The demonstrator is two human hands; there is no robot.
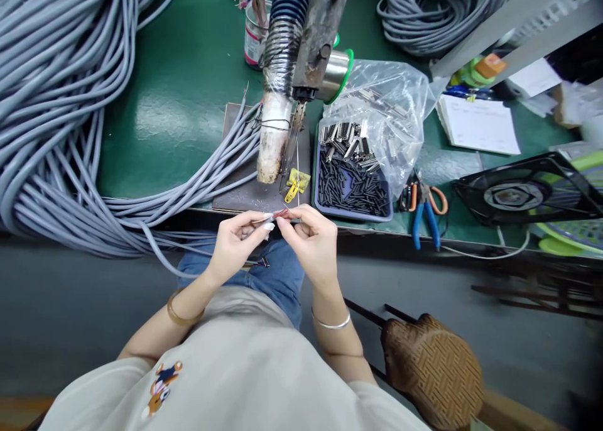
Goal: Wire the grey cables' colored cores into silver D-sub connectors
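Note:
My left hand (240, 235) is closed, its thumb and forefinger pinching a grey cable near its stripped end. From that end fan thin reddish wires (282, 213), which my right hand (308, 235) pinches between thumb and fingertips. Both hands meet just off the front edge of the bench, above my lap. Behind them a small yellow clip (296, 185) sits on a brown board (230, 192), under a soldering tip (293, 142) and a strand of white solder. A small connector with wires (264, 262) hangs below, over my jeans.
Bundled grey cables (61, 136) cover the bench's left side. To the right stand a blue tray (320, 208) of black sleeves and metal connectors, a plastic bag (400, 92), pliers (426, 214) and a black fan (522, 192). An extraction hose (277, 98) hangs overhead. A stool (447, 371) stands behind right.

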